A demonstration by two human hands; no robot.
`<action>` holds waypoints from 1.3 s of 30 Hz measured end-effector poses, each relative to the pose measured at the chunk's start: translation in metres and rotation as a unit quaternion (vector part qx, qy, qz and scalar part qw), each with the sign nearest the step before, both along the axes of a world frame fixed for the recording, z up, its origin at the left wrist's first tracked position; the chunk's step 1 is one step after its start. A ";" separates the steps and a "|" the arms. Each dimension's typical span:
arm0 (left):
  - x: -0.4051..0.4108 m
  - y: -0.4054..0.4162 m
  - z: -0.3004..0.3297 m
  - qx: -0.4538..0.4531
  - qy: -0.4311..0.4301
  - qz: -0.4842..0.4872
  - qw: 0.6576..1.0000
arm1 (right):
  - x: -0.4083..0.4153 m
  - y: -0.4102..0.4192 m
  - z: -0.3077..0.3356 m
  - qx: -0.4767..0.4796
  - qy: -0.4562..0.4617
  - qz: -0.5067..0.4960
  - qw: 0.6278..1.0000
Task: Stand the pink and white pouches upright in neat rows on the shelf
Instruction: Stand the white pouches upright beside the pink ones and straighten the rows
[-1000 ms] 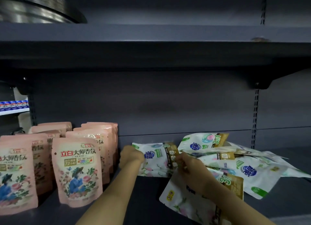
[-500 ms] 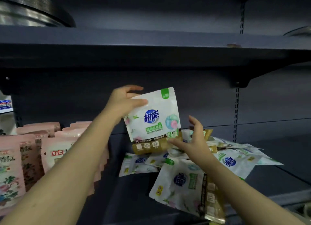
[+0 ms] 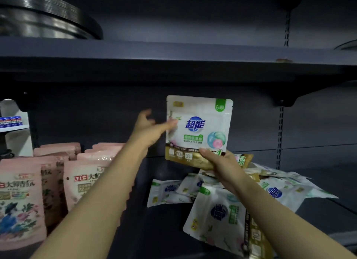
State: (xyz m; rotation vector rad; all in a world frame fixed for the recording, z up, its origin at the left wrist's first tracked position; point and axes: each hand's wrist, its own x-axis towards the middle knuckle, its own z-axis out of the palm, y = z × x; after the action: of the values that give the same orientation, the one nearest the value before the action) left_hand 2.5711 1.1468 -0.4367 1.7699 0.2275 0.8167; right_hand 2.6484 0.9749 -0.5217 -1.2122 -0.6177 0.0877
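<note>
The pink pouches point(image 3: 83, 183) already stand upright in rows at the left of the shelf point(image 3: 164, 229). A heap of white pouches point(image 3: 270, 191) lies flat at the right, unsorted. The right hand point(image 3: 218, 162) pinches the bottom of one white pouch point(image 3: 199, 129) held upright above the heap; the left hand point(image 3: 148, 129), fingers loose, touches its left edge

A: What is worn on the arms?

B: Nothing is seen. Both forearms are bare up to the frame edge at 6 o'clock; no sleeve or cuff is shown.

A: Hands?

B: No glove, ring, watch or band is noted on the left hand point(image 3: 148, 130) or right hand point(image 3: 222, 162). Nails are kept short and unpainted where visible. The left forearm's edge is rendered jagged, a video artefact.
</note>
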 end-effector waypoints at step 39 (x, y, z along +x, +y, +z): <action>0.107 0.059 -0.179 0.089 0.189 0.104 0.972 | 0.105 0.080 -0.065 -0.639 -0.190 -0.204 0.717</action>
State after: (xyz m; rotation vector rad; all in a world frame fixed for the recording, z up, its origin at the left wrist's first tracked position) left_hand 2.6780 1.2058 -0.6157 2.0896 0.6162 0.6554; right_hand 2.7539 1.0549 -0.5862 -2.7652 -0.6080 -0.1512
